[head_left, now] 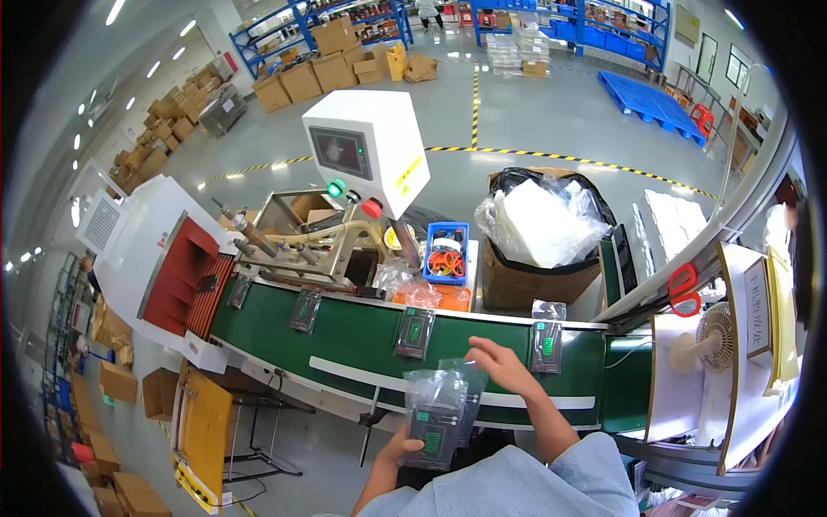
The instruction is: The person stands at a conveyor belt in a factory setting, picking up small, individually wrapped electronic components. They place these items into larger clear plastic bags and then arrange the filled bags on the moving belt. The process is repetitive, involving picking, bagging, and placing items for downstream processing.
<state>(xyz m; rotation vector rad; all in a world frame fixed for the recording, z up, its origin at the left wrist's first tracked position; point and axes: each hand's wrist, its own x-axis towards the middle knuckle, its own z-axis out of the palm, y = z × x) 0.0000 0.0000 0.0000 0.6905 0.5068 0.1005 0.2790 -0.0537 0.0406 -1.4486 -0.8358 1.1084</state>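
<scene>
My left hand grips several dark flat packages in clear plastic bags, held as an overlapping stack in front of my body, at the near side of the green conveyor belt. My right hand hovers over the belt's near side with its fingers stretched out, close to the loose top ends of the bags; whether it touches them I cannot tell. More bagged packages lie spaced along the belt: one beyond my right hand, one in the middle, another farther left.
At the belt's left end stands a white machine with red curtain strips. A white control box rises behind the belt. Beside it are a blue bin and a lined carton. Red scissors and a fan are at right.
</scene>
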